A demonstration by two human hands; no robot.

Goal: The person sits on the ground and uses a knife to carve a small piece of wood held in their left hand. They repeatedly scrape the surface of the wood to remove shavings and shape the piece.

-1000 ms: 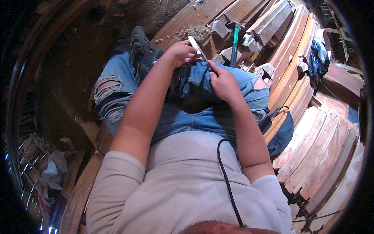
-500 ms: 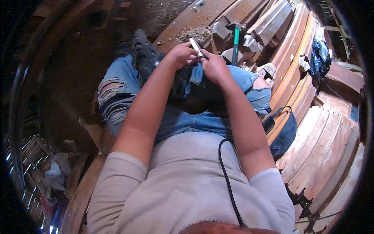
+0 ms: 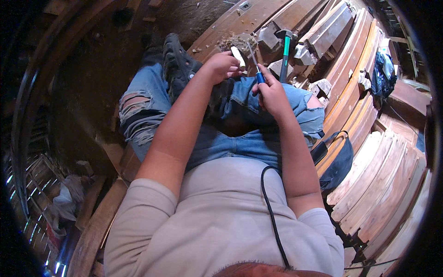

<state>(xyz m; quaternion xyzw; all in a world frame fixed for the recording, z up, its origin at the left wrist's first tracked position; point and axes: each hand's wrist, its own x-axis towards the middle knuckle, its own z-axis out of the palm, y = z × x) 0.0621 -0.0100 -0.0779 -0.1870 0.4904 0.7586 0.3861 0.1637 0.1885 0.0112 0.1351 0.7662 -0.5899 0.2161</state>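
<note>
A small pale, oblong piece (image 3: 238, 57) is held in the fingers of my left hand (image 3: 222, 67), above my lap; what it is made of I cannot tell. My right hand (image 3: 273, 96) grips a blue-handled tool with a thin metal shaft (image 3: 260, 77). Its shaft points up and away from me, beside the pale piece and apart from it. Whether the tip is flat or pointed is too small to tell. Beyond my right hand, a hammer with a green and black handle (image 3: 286, 51) rests among grey blocks.
Long curved wooden boards (image 3: 344, 87) run along my right, with a dark plastic bag (image 3: 384, 74) on their far side. Wood shavings (image 3: 237, 42) lie ahead. A dark blue cap-like item (image 3: 339, 161) sits by my right elbow. My shoe (image 3: 174, 60) is left of my left hand.
My hands have moved apart: the right hand has shifted right and slightly nearer, and the blue-handled tool now shows clearly. The left hand still holds the pale piece.
</note>
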